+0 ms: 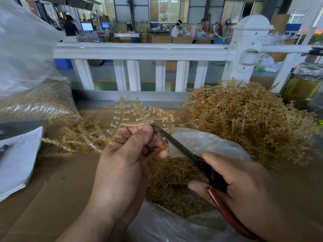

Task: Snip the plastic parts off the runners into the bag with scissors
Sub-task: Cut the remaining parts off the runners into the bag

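Gripping a branched runner (pixel 132 124) at centre frame above the bag (pixel 218 145), the left hand (pixel 129 158) meets scissors (pixel 174 145) angled up-left from the clenched right hand (pixel 244 186), tips at its stem.

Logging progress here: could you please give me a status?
Left hand holds runner. Right hand grips scissors, tips at runner. Bag open below. Left fingertip near blades.
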